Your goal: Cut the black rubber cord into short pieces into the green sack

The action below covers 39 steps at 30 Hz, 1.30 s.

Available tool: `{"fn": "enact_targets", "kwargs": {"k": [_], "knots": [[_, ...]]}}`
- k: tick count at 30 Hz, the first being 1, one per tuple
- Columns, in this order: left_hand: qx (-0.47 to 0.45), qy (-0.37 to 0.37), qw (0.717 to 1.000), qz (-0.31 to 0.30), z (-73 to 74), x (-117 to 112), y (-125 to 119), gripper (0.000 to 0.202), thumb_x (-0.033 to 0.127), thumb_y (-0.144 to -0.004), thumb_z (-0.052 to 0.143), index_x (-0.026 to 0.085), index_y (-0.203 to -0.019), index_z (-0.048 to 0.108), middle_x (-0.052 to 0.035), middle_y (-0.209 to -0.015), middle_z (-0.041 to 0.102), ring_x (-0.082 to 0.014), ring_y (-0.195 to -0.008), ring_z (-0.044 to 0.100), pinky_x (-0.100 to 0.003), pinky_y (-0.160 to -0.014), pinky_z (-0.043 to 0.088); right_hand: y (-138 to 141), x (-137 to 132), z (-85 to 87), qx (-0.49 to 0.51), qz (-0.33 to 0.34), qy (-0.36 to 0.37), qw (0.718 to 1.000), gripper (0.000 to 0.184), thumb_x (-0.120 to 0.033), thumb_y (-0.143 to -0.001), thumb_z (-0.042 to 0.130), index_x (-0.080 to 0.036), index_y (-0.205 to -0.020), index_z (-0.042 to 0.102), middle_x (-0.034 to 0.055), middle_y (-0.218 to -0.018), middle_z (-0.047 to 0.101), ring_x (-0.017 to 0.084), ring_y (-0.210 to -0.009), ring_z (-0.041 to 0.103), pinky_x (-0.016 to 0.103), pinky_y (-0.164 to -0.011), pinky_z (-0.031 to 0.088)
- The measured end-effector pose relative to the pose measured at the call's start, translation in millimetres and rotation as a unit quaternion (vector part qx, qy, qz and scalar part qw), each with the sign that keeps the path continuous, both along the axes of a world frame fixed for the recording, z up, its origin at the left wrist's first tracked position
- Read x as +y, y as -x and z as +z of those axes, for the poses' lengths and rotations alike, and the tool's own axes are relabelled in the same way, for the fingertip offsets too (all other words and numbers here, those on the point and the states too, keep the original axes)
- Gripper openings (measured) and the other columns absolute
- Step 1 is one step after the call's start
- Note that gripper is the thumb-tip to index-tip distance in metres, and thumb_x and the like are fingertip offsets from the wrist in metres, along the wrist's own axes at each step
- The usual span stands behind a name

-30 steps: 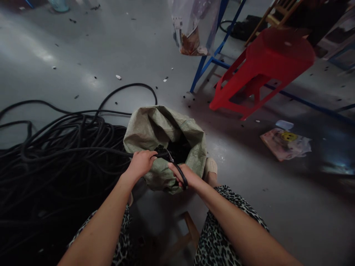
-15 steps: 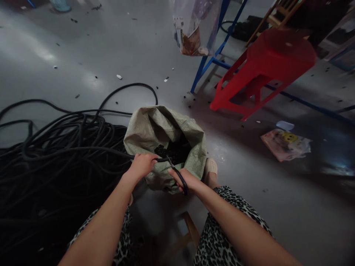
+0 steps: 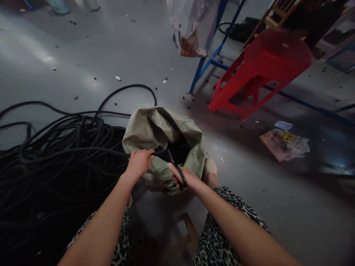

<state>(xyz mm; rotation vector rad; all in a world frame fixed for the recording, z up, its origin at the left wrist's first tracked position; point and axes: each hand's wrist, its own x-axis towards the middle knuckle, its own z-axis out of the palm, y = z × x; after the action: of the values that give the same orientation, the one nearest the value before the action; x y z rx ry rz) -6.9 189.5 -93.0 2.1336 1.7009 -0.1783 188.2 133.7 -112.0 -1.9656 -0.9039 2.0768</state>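
Observation:
My left hand (image 3: 138, 162) is closed round a black cable (image 3: 83, 149) and holds its end over the mouth of a green woven sack (image 3: 155, 127). My right hand (image 3: 184, 177) grips black-handled scissors (image 3: 174, 166), whose blades meet the cable end just right of my left hand. Inside the sack lie several short black cut pieces (image 3: 179, 147). The cable runs left into a big tangled heap (image 3: 50, 159) on the floor.
A red plastic stool (image 3: 263, 66) and blue metal frame legs (image 3: 202, 62) stand at the back right. A clear plastic bag (image 3: 191, 29) hangs above. A pink wrapper (image 3: 284, 142) lies on the grey floor. I sit on a low wooden stool (image 3: 188, 231).
The scissor blades have closed further onto the cable end. Both hands have shifted slightly up toward the sack's mouth.

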Motion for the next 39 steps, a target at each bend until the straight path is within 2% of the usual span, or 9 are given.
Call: {"fn": "enact_targets", "kwargs": {"k": [5, 13, 19, 26, 34, 39], "knots": [[-0.007, -0.002, 1.0, 0.01, 1.7, 2, 0, 0.035, 0.031, -0.09, 0.042, 0.023, -0.118, 0.062, -0.0077, -0.107, 0.07, -0.0241, -0.101, 0.062, -0.036, -0.086, 0.042, 1, -1, -1.8, 0.017, 0.021, -0.022, 0.999, 0.059, -0.071, -0.081, 0.046, -0.014, -0.076, 0.057, 0.0007, -0.052, 0.053, 0.01, -0.039, 0.051, 0.019, -0.037, 0.037], [-0.032, 0.004, 0.999, -0.006, 0.4, -1, -1, 0.034, 0.029, -0.09, 0.043, 0.022, -0.116, 0.064, -0.0073, -0.106, 0.07, -0.024, -0.099, 0.063, -0.036, -0.087, 0.043, 5, -1, -1.1, 0.045, 0.043, -0.066, 0.996, 0.057, -0.068, -0.082, 0.047, -0.013, -0.073, 0.057, 0.001, -0.051, 0.054, 0.011, -0.042, 0.052, 0.019, -0.04, 0.038], [-0.036, 0.015, 0.999, -0.011, 1.3, -2, -1, 0.034, 0.028, -0.089, 0.044, 0.022, -0.116, 0.064, -0.0077, -0.107, 0.07, -0.0232, -0.101, 0.062, -0.035, -0.09, 0.042, 6, -1, -5.1, 0.045, 0.028, -0.05, 0.997, 0.057, -0.069, -0.082, 0.047, -0.013, -0.074, 0.056, 0.0018, -0.052, 0.054, 0.011, -0.041, 0.052, 0.02, -0.04, 0.038], [-0.052, 0.021, 0.998, -0.021, -0.1, -2, 0, 0.034, 0.028, -0.089, 0.043, 0.022, -0.115, 0.065, -0.0072, -0.106, 0.07, -0.0223, -0.101, 0.063, -0.034, -0.089, 0.043, 5, 1, 0.1, 0.033, 0.045, -0.059, 0.997, 0.058, -0.07, -0.081, 0.047, -0.014, -0.073, 0.056, 0.0013, -0.053, 0.054, 0.011, -0.042, 0.052, 0.02, -0.04, 0.037], [-0.064, 0.025, 0.997, -0.041, -3.3, -2, 1, 0.034, 0.028, -0.09, 0.043, 0.022, -0.115, 0.065, -0.0068, -0.107, 0.07, -0.0225, -0.103, 0.062, -0.035, -0.091, 0.042, 2, 1, -11.4, 0.027, 0.062, -0.081, 0.994, 0.062, -0.073, -0.077, 0.048, -0.013, -0.071, 0.058, 0.0023, -0.057, 0.055, 0.012, -0.049, 0.052, 0.021, -0.048, 0.042], [-0.076, 0.024, 0.995, -0.057, -5.0, -2, 2, 0.033, 0.028, -0.09, 0.043, 0.022, -0.115, 0.064, -0.006, -0.107, 0.07, -0.0222, -0.103, 0.062, -0.035, -0.091, 0.041, 3, 1, -11.4, 0.02, 0.064, -0.09, 0.994, 0.063, -0.073, -0.08, 0.043, -0.013, -0.069, 0.057, 0.0024, -0.055, 0.054, 0.011, -0.046, 0.051, 0.021, -0.045, 0.041]]}}
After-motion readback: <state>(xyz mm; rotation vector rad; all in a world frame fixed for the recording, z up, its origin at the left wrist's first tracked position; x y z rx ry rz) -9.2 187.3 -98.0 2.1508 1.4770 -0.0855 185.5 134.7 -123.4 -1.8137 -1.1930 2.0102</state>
